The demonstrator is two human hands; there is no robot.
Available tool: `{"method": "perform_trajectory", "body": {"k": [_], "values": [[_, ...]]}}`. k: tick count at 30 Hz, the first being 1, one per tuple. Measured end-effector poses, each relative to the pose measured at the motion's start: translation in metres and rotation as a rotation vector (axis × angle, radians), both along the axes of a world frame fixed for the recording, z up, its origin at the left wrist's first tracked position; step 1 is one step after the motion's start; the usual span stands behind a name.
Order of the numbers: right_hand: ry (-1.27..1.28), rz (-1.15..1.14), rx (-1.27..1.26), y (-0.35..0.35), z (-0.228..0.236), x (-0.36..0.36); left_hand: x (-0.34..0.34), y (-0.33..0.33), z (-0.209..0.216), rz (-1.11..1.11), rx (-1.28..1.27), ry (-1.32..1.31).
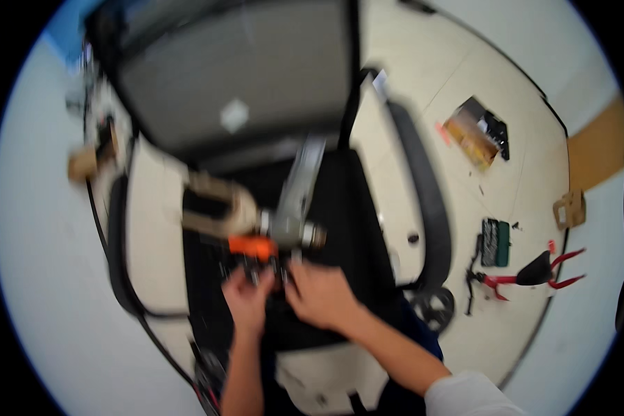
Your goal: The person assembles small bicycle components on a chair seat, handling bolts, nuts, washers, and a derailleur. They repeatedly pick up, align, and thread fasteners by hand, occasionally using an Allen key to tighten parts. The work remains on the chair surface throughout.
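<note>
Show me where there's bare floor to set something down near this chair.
Bare floor lies right of the chair's armrest, between the cardboard box above and the green case below. A narrower strip lies left of the seat. It is crowded where the left hand and right hand meet by the orange part, and around the red-handled tool.

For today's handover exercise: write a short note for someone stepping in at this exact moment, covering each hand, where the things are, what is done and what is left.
Left hand: fingers curled at the small dark parts just below the orange part; the picture is too blurred to show what it grips.
Right hand: lying over the same spot, beside the left hand.
Things: the grey metal arm runs up from there toward the overturned chair seat. A green case and red-handled cutters lie on the floor to the right.
Done: chair is overturned.
Left: the work at the orange part looks unfinished.
</note>
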State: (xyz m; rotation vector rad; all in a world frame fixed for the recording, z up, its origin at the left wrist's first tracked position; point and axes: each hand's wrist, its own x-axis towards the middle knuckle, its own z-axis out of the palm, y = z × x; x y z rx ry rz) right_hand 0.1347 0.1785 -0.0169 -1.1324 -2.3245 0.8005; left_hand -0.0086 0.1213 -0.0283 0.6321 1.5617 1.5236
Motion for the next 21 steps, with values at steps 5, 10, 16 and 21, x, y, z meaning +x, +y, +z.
{"method": "perform_trajectory", "body": {"k": [5, 10, 16, 21], "values": [[0.015, 0.132, 0.220, -0.024, 0.012, 0.009, -0.007, -0.027, 0.017, -0.127, 0.172, -0.010], [-0.187, 0.153, 0.001, -0.139, 0.043, 0.080, 0.083, -0.142, 0.042, -0.092, -0.101, -0.166], [-0.087, 0.076, 0.012, -0.141, 0.031, 0.086, 0.081, -0.143, 0.037, -0.072, 0.047, -0.131], [-0.016, 0.053, 0.179, -0.140, 0.035, 0.085, 0.083, -0.136, 0.039, -0.069, 0.005, -0.123]]}}
